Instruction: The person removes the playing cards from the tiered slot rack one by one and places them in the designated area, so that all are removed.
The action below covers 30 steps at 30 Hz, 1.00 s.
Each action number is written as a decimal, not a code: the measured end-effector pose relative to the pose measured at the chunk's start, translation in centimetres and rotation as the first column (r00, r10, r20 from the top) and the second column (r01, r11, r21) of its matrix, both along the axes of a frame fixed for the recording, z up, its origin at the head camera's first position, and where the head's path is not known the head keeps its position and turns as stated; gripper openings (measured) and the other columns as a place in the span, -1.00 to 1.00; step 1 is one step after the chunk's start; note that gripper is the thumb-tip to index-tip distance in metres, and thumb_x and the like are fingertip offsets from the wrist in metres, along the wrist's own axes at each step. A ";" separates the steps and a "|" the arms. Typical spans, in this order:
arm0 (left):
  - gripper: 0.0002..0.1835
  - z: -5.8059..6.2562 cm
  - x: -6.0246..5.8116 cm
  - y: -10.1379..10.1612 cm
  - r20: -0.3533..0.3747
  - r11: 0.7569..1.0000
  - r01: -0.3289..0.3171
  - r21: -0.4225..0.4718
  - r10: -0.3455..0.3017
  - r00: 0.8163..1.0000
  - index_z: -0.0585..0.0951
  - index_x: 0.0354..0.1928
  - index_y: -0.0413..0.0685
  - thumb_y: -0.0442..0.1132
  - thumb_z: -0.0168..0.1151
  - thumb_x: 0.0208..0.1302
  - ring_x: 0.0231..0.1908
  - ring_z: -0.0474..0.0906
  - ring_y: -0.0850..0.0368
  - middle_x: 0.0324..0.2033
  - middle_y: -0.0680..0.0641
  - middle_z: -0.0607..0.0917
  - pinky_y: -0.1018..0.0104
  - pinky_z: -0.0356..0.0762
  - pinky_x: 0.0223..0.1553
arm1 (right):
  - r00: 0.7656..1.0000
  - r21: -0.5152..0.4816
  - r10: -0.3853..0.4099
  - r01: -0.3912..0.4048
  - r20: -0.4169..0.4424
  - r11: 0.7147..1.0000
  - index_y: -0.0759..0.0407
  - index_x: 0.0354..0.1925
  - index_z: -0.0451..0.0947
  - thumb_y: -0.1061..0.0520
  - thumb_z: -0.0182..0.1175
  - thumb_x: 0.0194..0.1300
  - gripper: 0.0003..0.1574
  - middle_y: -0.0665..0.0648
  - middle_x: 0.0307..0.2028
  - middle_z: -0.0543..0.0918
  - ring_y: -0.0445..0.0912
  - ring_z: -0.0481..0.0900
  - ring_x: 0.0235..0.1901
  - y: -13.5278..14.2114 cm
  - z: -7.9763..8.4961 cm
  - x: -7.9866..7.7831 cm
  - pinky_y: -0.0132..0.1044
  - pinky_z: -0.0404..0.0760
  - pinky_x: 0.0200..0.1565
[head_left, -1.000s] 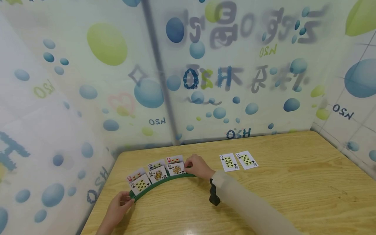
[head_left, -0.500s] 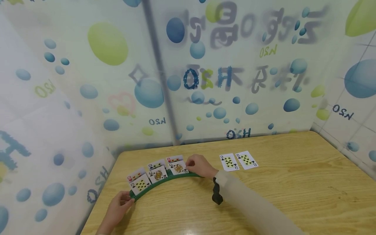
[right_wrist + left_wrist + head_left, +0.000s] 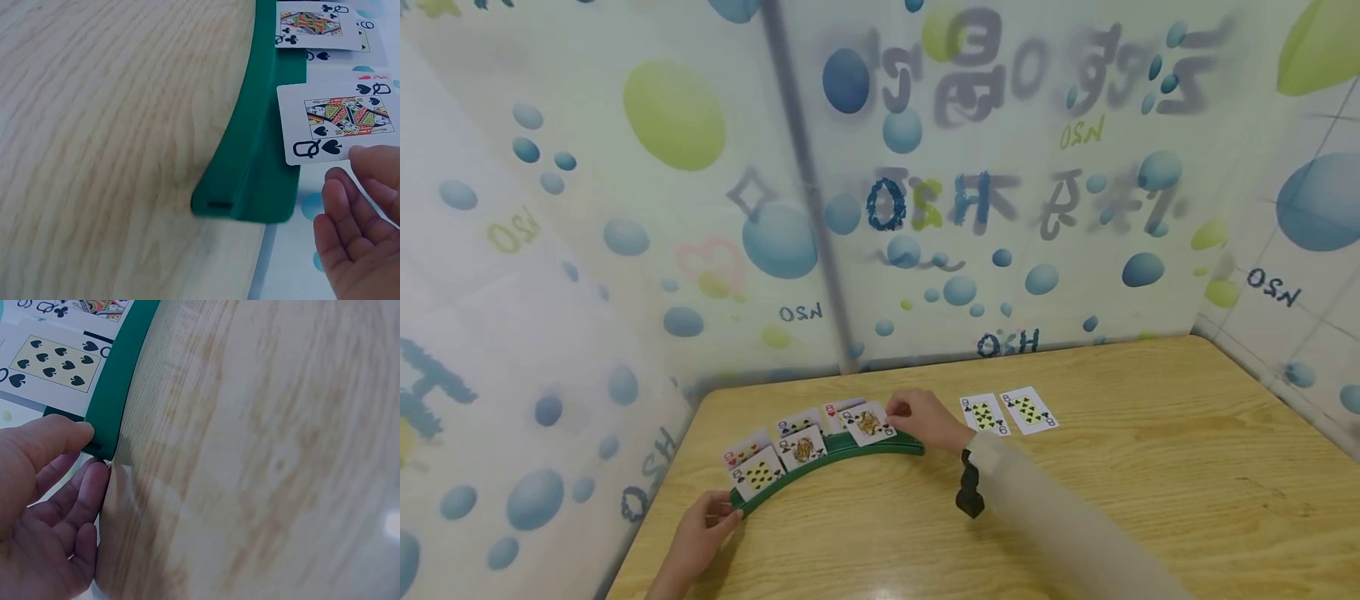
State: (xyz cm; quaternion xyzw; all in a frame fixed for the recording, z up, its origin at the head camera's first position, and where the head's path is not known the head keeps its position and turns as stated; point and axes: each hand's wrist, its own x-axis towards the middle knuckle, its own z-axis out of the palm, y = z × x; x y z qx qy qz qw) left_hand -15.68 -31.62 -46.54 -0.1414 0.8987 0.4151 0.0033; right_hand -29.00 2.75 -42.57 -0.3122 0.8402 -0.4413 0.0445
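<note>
A curved green card holder (image 3: 865,451) lies on the table with playing cards standing in it. At its left end my left hand (image 3: 700,533) pinches it, thumb on top of the green plastic (image 3: 114,406). Nearest that hand stands a spade number card (image 3: 55,362), then a queen of clubs (image 3: 804,448). My right hand (image 3: 928,417) pinches the right edge of a queen of spades (image 3: 347,119) between thumb and fingers. This card leans over the holder's right part, partly covering a red card (image 3: 832,412) behind it.
Two number cards of clubs, one (image 3: 986,414) beside the other (image 3: 1028,410), lie face up on the table to the right of my right hand. Behind the wooden table (image 3: 1112,500) hangs a patterned curtain (image 3: 1037,325).
My right hand has moved right and slightly up with the queen of spades, uncovering more of the red card and the holder's right end. My left hand stays at the holder's left end.
</note>
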 end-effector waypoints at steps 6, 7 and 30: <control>-0.65 -0.1 0.0 -0.1 0.012 1.000 -0.011 0.001 0.011 1.000 0.39 -0.05 -0.41 -0.31 0.14 0.20 -0.20 0.48 -0.09 -0.24 -0.24 0.55 0.09 0.45 -0.22 | 0.999 0.012 -0.038 0.038 0.007 0.999 0.16 -0.35 0.53 0.21 0.13 0.26 -0.95 -0.03 -0.41 0.55 -0.20 0.50 -0.37 1.9 0.8 0.0 -0.33 0.50 -0.29; -0.65 -0.1 0.0 -0.1 0.013 1.000 -0.011 0.001 0.011 1.000 0.39 -0.05 -0.41 -0.31 0.15 0.20 -0.20 0.48 -0.10 -0.24 -0.24 0.55 0.09 0.45 -0.22 | 0.999 0.011 -0.041 0.041 0.002 0.999 0.16 -0.35 0.53 0.21 0.14 0.26 -0.95 -0.03 -0.41 0.55 -0.20 0.50 -0.37 2.3 0.8 -0.1 -0.33 0.50 -0.30; -0.65 -0.4 -0.1 -0.3 -0.010 1.000 0.010 -0.002 -0.010 1.000 0.39 -0.08 -0.45 -0.31 0.16 0.20 -0.23 0.50 -0.08 -0.27 -0.24 0.55 0.10 0.47 -0.23 | 0.969 0.054 -0.237 0.241 -0.071 0.969 0.23 -0.31 0.52 0.21 0.14 0.25 -0.91 0.06 -0.41 0.57 -0.11 0.51 -0.39 14.1 1.9 -1.6 -0.23 0.49 -0.32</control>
